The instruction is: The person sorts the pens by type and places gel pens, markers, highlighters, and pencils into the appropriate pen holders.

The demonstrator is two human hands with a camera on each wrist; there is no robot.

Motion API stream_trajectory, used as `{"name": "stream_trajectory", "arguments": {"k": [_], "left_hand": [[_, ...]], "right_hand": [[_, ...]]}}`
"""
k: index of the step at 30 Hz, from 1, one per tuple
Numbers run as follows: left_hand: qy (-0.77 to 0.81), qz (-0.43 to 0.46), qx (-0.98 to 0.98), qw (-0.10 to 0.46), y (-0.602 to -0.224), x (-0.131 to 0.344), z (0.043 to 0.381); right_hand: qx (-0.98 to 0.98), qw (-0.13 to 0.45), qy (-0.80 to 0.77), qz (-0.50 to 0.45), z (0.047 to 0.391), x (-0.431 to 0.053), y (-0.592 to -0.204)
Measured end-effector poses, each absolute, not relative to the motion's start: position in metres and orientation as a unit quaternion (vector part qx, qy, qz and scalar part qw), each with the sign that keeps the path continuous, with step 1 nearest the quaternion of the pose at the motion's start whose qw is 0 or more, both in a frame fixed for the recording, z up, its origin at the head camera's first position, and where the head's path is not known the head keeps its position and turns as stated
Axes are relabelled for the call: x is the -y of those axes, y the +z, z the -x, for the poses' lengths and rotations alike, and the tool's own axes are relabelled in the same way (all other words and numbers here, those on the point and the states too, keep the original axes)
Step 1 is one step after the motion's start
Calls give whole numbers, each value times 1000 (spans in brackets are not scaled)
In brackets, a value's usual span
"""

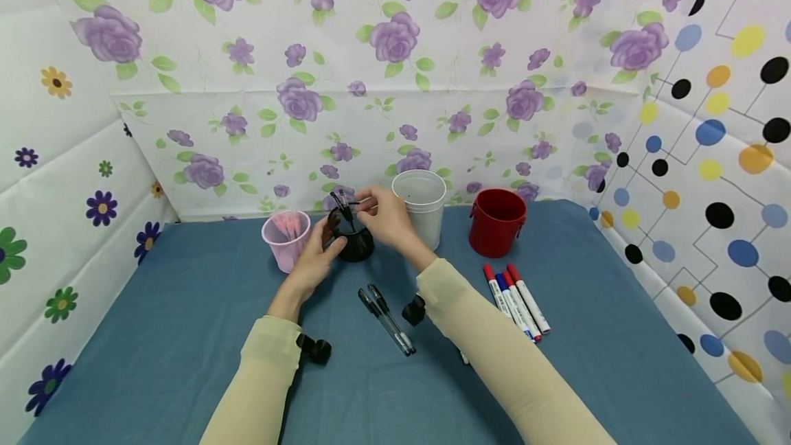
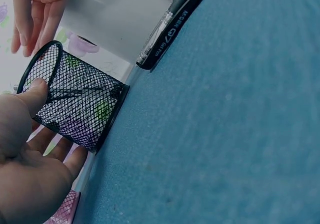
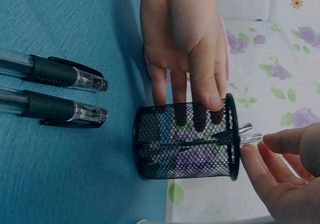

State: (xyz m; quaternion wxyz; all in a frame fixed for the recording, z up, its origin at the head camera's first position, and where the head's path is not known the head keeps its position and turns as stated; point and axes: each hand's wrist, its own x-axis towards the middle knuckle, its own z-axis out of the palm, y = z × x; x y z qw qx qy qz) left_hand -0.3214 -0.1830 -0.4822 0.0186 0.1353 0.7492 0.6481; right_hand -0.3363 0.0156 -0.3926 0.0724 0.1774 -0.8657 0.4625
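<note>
Right wrist view: our left hand (image 3: 185, 28) grips the mesh cup (image 3: 187, 156), upright on blue cloth (image 3: 50, 159). Right hand (image 3: 295, 169) meets the pens (image 3: 250, 138) inside; pinching, we cannot tell. Judged: cup light, stiff, best held mid-wall; pens slick, best taken by protruding ends.

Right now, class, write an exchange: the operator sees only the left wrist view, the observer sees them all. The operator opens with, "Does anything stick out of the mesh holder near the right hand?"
Observer: Yes, the right wrist view shows the clear end of a pen past the rim of the mesh holder, at the fingertips of the right hand.
Operator: How many gel pens lie on the blue cloth?
Observer: Two loose gel pens, side by side.
Operator: And what stands beyond the white cup, to the person's right?
Observer: The head view shows a red bucket there.
</note>
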Motion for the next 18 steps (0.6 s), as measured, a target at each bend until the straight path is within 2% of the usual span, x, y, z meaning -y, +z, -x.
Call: {"name": "stream_trajectory", "arguments": {"k": [18], "left_hand": [[647, -131, -751, 21, -482, 183, 323]], "right_hand": [[854, 45, 462, -235, 303, -43, -367]]}}
